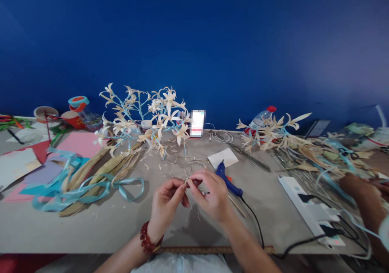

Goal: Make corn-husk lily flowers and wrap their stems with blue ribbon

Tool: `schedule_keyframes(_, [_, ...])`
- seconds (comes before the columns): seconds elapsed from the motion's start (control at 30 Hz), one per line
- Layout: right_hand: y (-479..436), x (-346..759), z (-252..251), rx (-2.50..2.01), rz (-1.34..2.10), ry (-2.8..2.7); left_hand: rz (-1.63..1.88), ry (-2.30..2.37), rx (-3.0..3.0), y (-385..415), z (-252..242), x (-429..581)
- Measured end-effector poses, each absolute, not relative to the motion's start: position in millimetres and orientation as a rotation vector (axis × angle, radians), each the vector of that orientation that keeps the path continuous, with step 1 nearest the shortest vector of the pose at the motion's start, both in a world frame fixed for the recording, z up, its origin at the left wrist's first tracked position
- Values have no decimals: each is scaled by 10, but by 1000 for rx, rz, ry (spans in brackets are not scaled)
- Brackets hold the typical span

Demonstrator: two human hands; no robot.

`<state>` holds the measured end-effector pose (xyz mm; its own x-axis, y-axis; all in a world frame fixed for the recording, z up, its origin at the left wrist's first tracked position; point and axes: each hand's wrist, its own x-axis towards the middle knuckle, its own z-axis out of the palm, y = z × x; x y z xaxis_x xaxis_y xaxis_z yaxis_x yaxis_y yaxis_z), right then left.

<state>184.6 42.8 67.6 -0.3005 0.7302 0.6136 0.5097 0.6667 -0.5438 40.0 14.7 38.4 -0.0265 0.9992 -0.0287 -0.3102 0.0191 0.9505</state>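
Note:
My left hand (170, 196), with a red bead bracelet at its wrist, pinches a small pale piece (186, 180) between thumb and finger. Against the same piece, my right hand (210, 192) closes its thumb and index finger, so the fingertips of both hands nearly touch. Most of the piece is hidden by the fingers. Just right of my right hand lies a blue glue gun (228, 180), its nozzle over a white sheet (223, 157). Pale flowers on light blue stems (165, 119) stand behind my hands.
Light blue ribbon (97, 188), dried husks (103, 167) and coloured paper (80, 143) lie at the left. A power strip (306, 208) with cables sits at the right, near another person's hand (361, 192). A bottle (260, 118) and more flowers stand behind.

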Motion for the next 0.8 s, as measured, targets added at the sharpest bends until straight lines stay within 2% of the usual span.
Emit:
schedule_keyframes(0.53, [412, 1839, 668, -969, 414, -1943, 1348, 997, 935, 135, 370, 388])
schedule_keyframes(0.8, [368, 1930, 643, -928, 698, -1812, 1174, 710, 653, 161, 325, 345])
